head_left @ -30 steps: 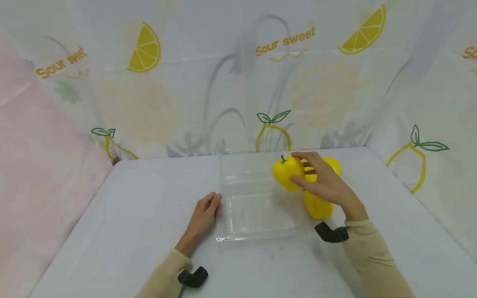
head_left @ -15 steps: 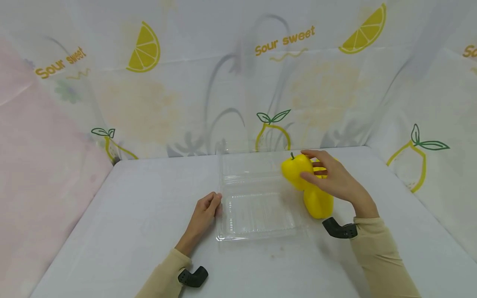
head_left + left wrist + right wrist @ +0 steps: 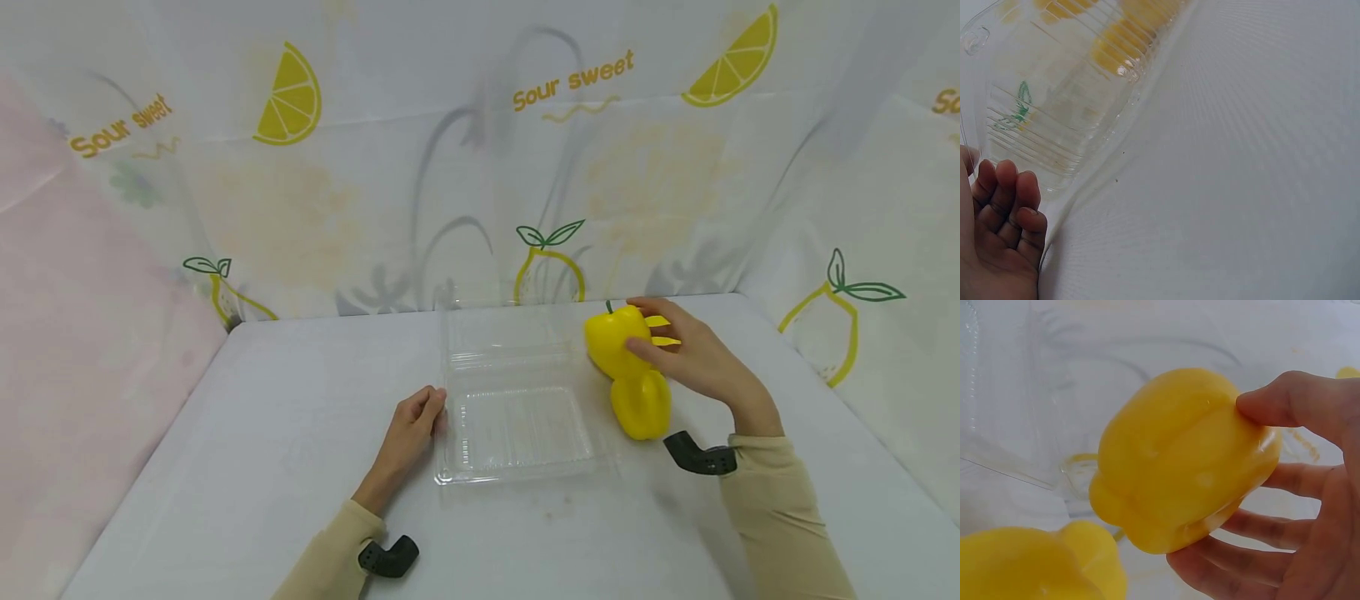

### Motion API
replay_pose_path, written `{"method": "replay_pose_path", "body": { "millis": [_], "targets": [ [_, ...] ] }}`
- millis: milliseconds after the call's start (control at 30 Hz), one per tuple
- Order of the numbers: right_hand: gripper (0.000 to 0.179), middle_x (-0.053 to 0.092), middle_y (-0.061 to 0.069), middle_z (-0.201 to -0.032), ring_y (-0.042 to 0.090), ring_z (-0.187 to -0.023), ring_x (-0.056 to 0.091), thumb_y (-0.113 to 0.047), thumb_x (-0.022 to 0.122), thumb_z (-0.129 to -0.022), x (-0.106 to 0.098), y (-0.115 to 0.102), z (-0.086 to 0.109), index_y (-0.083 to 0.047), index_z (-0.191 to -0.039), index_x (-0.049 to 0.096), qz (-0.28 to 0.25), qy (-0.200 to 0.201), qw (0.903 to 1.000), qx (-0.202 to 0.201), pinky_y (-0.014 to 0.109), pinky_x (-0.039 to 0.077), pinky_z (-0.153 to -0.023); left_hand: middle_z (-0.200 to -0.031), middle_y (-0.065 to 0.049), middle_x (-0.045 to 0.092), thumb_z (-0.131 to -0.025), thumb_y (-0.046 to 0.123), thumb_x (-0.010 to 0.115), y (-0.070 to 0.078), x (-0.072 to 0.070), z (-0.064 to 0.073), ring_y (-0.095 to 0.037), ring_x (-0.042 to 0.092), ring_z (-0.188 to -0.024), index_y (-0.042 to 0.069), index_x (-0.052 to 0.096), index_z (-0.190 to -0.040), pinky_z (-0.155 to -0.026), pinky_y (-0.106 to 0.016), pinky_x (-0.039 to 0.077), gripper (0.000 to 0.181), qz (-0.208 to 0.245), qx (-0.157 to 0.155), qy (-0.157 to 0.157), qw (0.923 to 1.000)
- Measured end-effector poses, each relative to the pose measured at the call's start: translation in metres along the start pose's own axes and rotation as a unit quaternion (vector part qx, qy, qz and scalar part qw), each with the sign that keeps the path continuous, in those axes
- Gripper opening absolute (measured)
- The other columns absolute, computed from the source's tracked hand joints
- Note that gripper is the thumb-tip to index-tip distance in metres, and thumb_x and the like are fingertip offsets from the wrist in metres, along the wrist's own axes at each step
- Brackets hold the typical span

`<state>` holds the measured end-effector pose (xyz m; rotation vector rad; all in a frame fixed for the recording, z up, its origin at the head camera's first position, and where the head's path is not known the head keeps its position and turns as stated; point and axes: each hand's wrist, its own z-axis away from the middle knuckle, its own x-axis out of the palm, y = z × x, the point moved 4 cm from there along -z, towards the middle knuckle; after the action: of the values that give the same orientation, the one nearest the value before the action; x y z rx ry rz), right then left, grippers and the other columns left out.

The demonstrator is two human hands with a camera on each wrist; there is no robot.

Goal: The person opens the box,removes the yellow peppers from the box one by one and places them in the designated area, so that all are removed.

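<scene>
A yellow bell pepper [image 3: 611,340] with a short green stem is gripped by my right hand [image 3: 693,354], thumb on the near side and fingers round the far side. In the right wrist view, the same pepper [image 3: 1185,456] fills the middle. A second yellow pepper [image 3: 642,407] lies on the table just in front of it. More yellow shows between my right fingers; I cannot tell whose it is. My left hand [image 3: 410,421] pinches the left edge of a clear plastic clamshell box [image 3: 517,425], whose lid stands open at the back. No pepper lies in the box.
White cloth covers the table [image 3: 300,400]. A lemon-printed curtain [image 3: 360,208] hangs behind it and along the right side, and pink cloth [image 3: 90,317] hangs at the left. A black wrist camera [image 3: 388,557] sits on each sleeve.
My right hand has moved to the right and slightly back with the pepper, away from above the box. The left hand and the box have stayed put.
</scene>
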<state>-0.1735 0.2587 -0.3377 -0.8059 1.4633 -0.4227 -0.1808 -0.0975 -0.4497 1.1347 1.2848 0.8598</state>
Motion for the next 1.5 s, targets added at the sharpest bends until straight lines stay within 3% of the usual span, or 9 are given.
{"method": "replay_pose_path", "body": {
  "millis": [133,300,567,867,1067,1167,1400,1500],
  "targets": [
    [0.06,0.037,0.015,-0.142,0.041,-0.124,0.046,-0.043,0.055,-0.093,-0.005,0.003,0.003,-0.023,-0.144,0.03,0.008,0.0,0.9999,0.013,0.056,0.044,-0.095,-0.067,-0.021,0.048,-0.101,0.017,0.044,0.016,-0.001,0.006,-0.009,0.042,-0.058,-0.007,0.049,-0.075,-0.054,-0.019,0.036,0.035,-0.006,0.0,-0.007,1.0],
    [0.06,0.036,0.019,-0.143,0.044,-0.122,0.047,-0.04,0.053,-0.095,-0.009,0.005,0.004,-0.019,-0.146,0.028,0.021,-0.005,0.9996,0.019,0.056,0.047,-0.09,-0.066,-0.019,0.047,-0.1,0.016,0.045,0.016,-0.001,0.006,-0.009,0.042,-0.058,-0.007,0.049,-0.075,-0.054,-0.019,0.035,0.035,0.0,0.002,-0.009,1.0],
    [0.062,0.034,0.02,-0.143,0.046,-0.122,0.047,-0.041,0.052,-0.095,-0.016,0.01,0.007,-0.02,-0.147,0.026,0.031,-0.01,0.9991,0.028,0.059,0.044,-0.091,-0.062,-0.006,0.046,-0.1,0.027,0.046,-0.018,0.001,-0.006,-0.008,0.042,-0.057,0.001,0.049,-0.072,-0.052,-0.021,0.036,0.038,0.004,0.028,0.006,0.9996],
    [0.062,0.033,0.02,-0.144,0.047,-0.122,0.045,-0.044,0.051,-0.095,-0.024,0.017,0.012,-0.021,-0.147,0.026,0.029,-0.009,0.9987,0.04,0.063,0.041,-0.091,-0.062,-0.004,0.046,-0.1,0.028,0.046,-0.018,0.001,-0.006,-0.007,0.042,-0.056,0.004,0.049,-0.071,-0.052,-0.02,0.036,0.038,0.003,0.035,0.004,0.9994],
    [0.063,0.033,0.021,-0.144,0.047,-0.122,0.045,-0.043,0.05,-0.095,-0.027,0.019,0.015,-0.017,-0.147,0.025,0.026,-0.012,0.9984,0.049,0.063,0.041,-0.091,-0.062,-0.006,0.047,-0.1,0.026,0.047,-0.017,0.001,-0.006,-0.007,0.042,-0.056,0.001,0.05,-0.073,-0.052,-0.02,0.036,0.037,0.006,0.022,0.006,0.9997],
    [0.064,0.032,0.021,-0.145,0.046,-0.122,0.046,-0.044,0.05,-0.096,-0.029,0.02,0.016,-0.017,-0.147,0.024,0.024,-0.015,0.9981,0.054,0.063,0.041,-0.091,-0.063,-0.01,0.047,-0.1,0.022,0.047,-0.014,0.001,-0.006,-0.008,0.042,-0.057,-0.002,0.05,-0.074,-0.053,-0.019,0.035,0.036,0.006,0.009,0.005,0.9999],
    [0.066,0.03,0.023,-0.146,0.046,-0.123,0.045,-0.045,0.049,-0.096,-0.034,0.026,0.018,-0.017,-0.148,0.022,0.023,-0.019,0.997,0.071,0.064,0.04,-0.092,-0.064,-0.015,0.046,-0.1,0.015,0.045,0.015,-0.001,0.006,-0.009,0.041,-0.058,-0.006,0.048,-0.074,-0.054,-0.02,0.035,0.034,-0.003,0.01,-0.006,0.9999],
    [0.067,0.029,0.023,-0.146,0.046,-0.122,0.046,-0.046,0.049,-0.095,-0.035,0.029,0.019,-0.016,-0.149,0.021,0.028,-0.02,0.9963,0.079,0.063,0.04,-0.092,-0.065,-0.014,0.046,-0.1,0.015,0.044,0.017,-0.001,0.006,-0.009,0.042,-0.059,-0.005,0.049,-0.073,-0.054,-0.019,0.036,0.034,-0.006,0.005,-0.006,1.0]
  ]
}}
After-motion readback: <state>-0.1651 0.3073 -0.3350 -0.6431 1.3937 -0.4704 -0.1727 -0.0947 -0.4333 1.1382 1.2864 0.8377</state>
